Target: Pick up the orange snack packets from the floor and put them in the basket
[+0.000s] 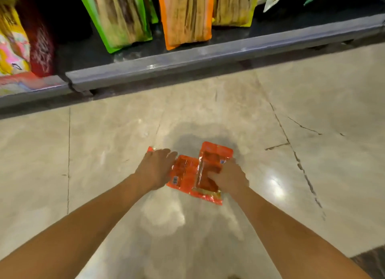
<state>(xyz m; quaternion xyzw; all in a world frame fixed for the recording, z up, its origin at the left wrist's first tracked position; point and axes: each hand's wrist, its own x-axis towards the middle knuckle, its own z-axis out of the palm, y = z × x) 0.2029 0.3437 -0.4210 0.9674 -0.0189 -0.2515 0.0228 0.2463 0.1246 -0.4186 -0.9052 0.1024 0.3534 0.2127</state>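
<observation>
My hands on orange snack packets (188,175) lying flat on floor (270,174), long axes pointing away from me. Right hand (230,177) pinching right packet (210,168); left hand (155,167) spread over leftmost packet, grip unclear. Basket not in view.

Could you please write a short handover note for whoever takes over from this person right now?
Left hand: laid over an orange packet on the floor; only a corner shows beyond the fingers, so the grip cannot be confirmed.
Right hand: fingers pressed on the right-hand packet, which overlaps the middle packet.
Things: at least three orange packets lie together on the floor in front of the low shelf. No basket is in view.
Done: nothing is visibly lifted yet.
Left: gather the packets, find the basket, put them in.
</observation>
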